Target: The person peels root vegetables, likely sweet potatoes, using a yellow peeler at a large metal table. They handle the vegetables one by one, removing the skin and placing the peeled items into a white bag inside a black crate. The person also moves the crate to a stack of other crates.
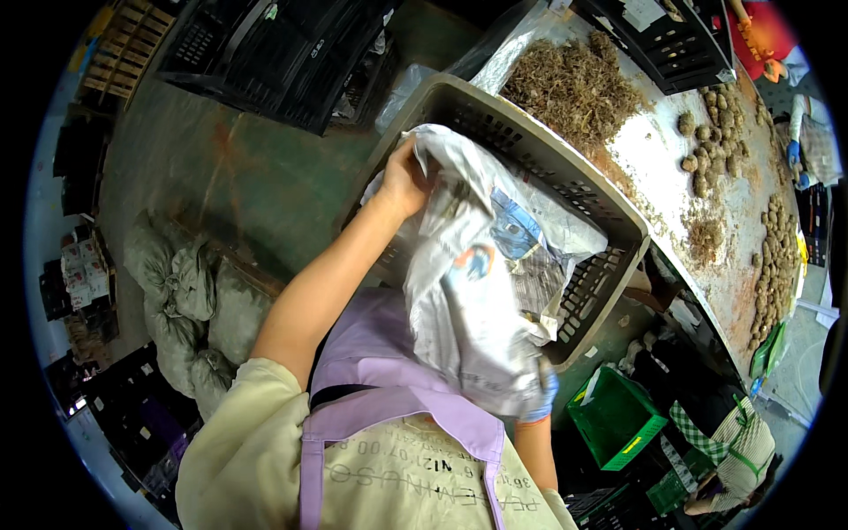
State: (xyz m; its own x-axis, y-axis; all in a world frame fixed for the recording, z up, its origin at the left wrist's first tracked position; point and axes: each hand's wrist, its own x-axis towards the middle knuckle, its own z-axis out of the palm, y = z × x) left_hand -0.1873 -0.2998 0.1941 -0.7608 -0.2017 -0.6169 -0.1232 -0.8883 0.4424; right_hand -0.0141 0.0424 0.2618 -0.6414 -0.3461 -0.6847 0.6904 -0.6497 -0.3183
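Observation:
A white woven plastic sack (464, 285) with blue and orange printing hangs between my hands over a brown plastic crate (633, 228) with slotted walls. Bare and bent at the wrist, my left hand (405, 177) grips the sack's upper edge near the crate's far left side. In a blue glove, my right hand (546, 394) is at the sack's lower end, partly hidden by it and blurred. More printed sack material (563, 232) lies inside the crate.
Beyond the crate, a worktable (652, 156) bears dry root trimmings (573, 86) and knobbly tubers (715, 146). Black crates (285, 59) stand ahead left, filled sacks (179, 298) at left. A green crate (616, 417) is at right. Co-workers (742, 444) (818, 139) are on the right side.

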